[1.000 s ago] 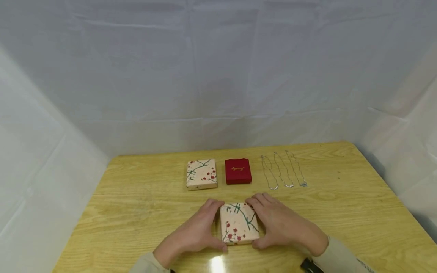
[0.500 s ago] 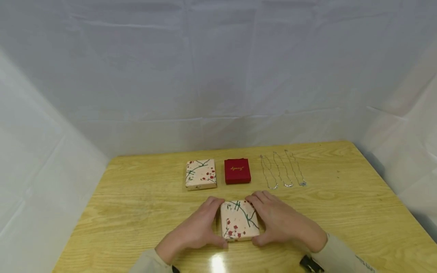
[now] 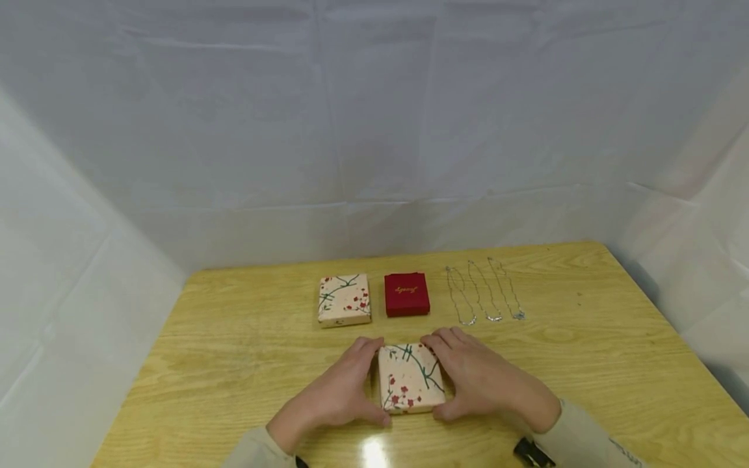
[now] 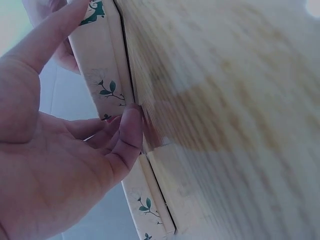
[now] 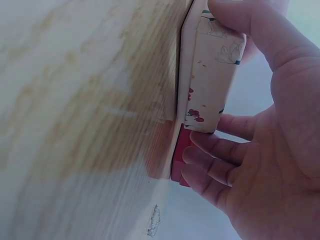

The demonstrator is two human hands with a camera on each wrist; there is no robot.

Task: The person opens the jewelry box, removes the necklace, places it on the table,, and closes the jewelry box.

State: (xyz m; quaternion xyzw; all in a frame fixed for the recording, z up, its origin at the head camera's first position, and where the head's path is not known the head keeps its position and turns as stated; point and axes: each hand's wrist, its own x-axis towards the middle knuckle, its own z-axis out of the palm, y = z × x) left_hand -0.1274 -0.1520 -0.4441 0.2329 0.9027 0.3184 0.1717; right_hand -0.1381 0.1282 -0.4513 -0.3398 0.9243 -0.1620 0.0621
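Note:
A square, cream gift box (image 3: 411,380) with red blossoms and green branches lies flat near the front of the table. My left hand (image 3: 342,390) holds its left side, thumb at the near corner and fingers at the far corner. On the opposite side, my right hand (image 3: 482,383) grips it the same way. The left wrist view shows the box's side wall (image 4: 102,65) between thumb and fingers, with a seam low along it. In the right wrist view, the right fingertips (image 5: 200,145) curl round the far corner of the box (image 5: 212,75).
Behind, a second floral box (image 3: 344,300) stands beside a red jewelry box (image 3: 407,294) with gold lettering. To their right, three thin silver chain necklaces (image 3: 494,318) lie stretched out. White cloth (image 3: 374,130) surrounds the wooden table (image 3: 234,364) at the back and sides.
Over the first half second, both hands and the box between them shifted very slightly away from the front edge. Since then they have stayed almost still.

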